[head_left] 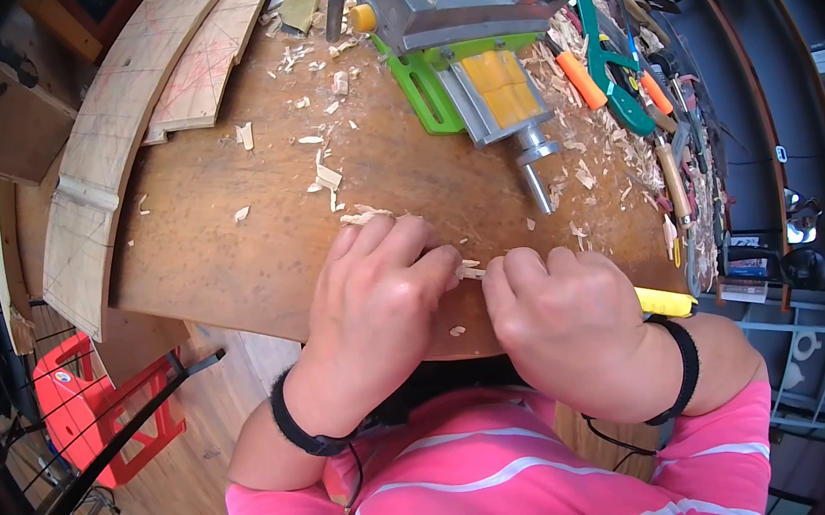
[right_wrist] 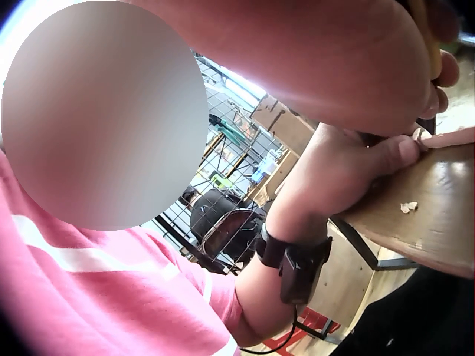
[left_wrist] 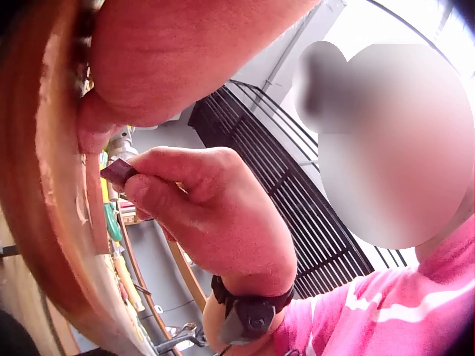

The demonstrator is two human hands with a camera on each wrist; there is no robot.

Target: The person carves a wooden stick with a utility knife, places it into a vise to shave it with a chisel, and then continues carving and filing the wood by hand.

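Both hands work close together near the front edge of the wooden table (head_left: 220, 242). My left hand (head_left: 375, 286) holds a small pale piece of wood (head_left: 470, 270) low over the tabletop; its end shows between the hands, the rest is hidden by the fingers. In the right wrist view the left thumb (right_wrist: 403, 150) presses on it. My right hand (head_left: 575, 316) grips a yellow-handled knife (head_left: 667, 301), the handle sticking out behind the fist toward the wrist. A dark flat tip (left_wrist: 119, 172) juts from the right thumb and forefinger in the left wrist view.
A metal vise (head_left: 467, 10) on a green base stands at the back. Curved marked boards (head_left: 131, 116) lie at the left. Wood shavings (head_left: 327, 176) are scattered about. Orange-handled tools (head_left: 580, 79) and a green saw (head_left: 622, 100) line the right edge. A red stool (head_left: 86, 407) stands below left.
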